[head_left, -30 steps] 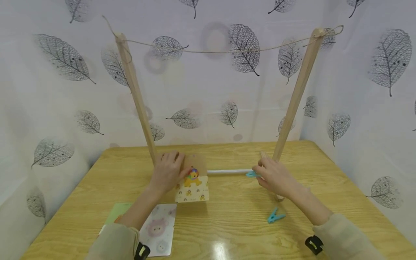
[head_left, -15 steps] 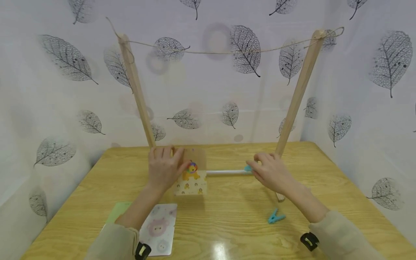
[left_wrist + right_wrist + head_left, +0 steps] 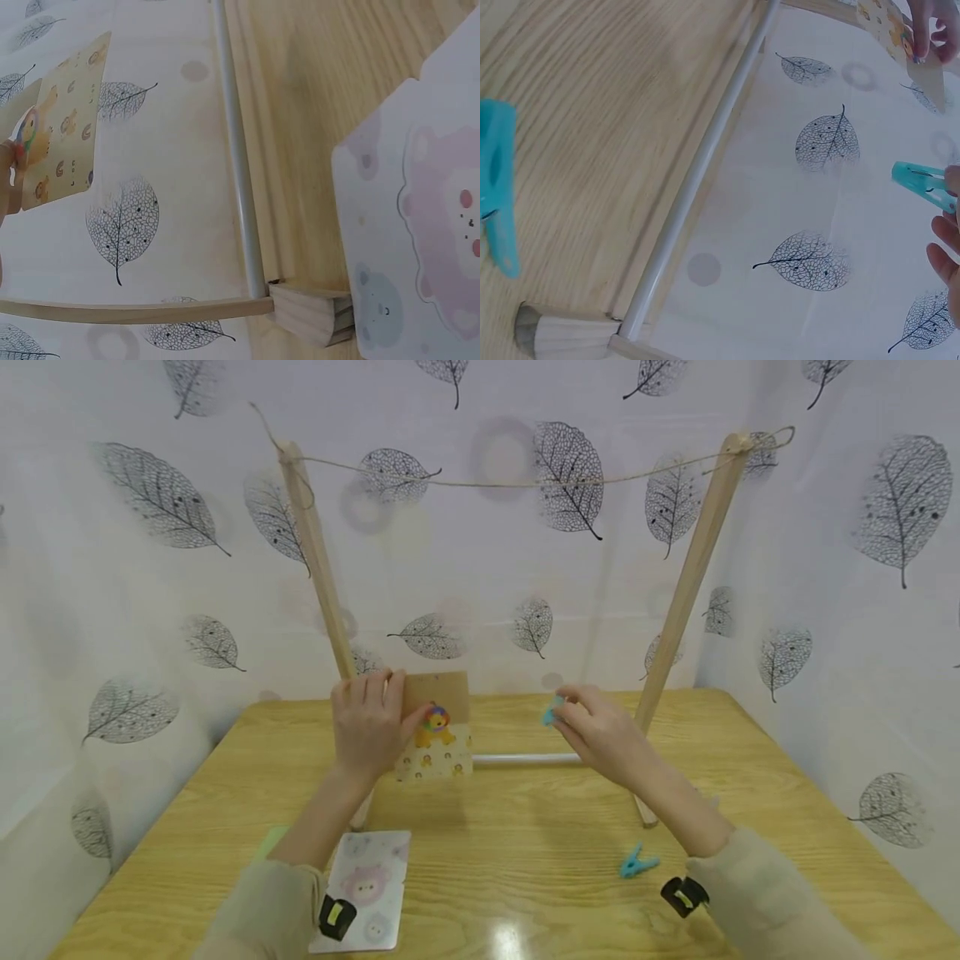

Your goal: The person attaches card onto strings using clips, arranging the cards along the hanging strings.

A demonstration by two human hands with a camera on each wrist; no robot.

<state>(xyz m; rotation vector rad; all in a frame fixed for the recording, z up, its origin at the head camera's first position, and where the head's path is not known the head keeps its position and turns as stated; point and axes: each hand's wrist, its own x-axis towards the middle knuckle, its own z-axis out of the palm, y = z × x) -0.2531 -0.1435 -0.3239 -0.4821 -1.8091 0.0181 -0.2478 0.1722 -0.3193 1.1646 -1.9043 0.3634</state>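
Note:
My left hand [image 3: 367, 722] pinches a tan card [image 3: 438, 756] with a cartoon lion by its upper left part, thumb in front. The card hangs upright above the table, in front of the frame's left post. In my right hand [image 3: 603, 727], thumb and fingers pinch a teal clothespin [image 3: 552, 711], its nose pointing left; the right wrist view shows this clothespin [image 3: 921, 180] from the side. Both hands are below a thin twine [image 3: 487, 485] strung between two wooden posts [image 3: 693, 568]. A second teal clothespin [image 3: 636, 862] lies on the table at the right.
A white card with a pink bear [image 3: 367, 889] lies at the front left, beside a green card [image 3: 274, 838] mostly hidden by my left forearm. A pale rod [image 3: 525, 759] joins the posts low down. Behind the table [image 3: 510, 835] hangs a leaf-printed curtain [image 3: 480, 577].
My left hand has raised the lion card off the table area, slightly leftward. My right hand has lifted the clothespin up and to the left, from near the rod.

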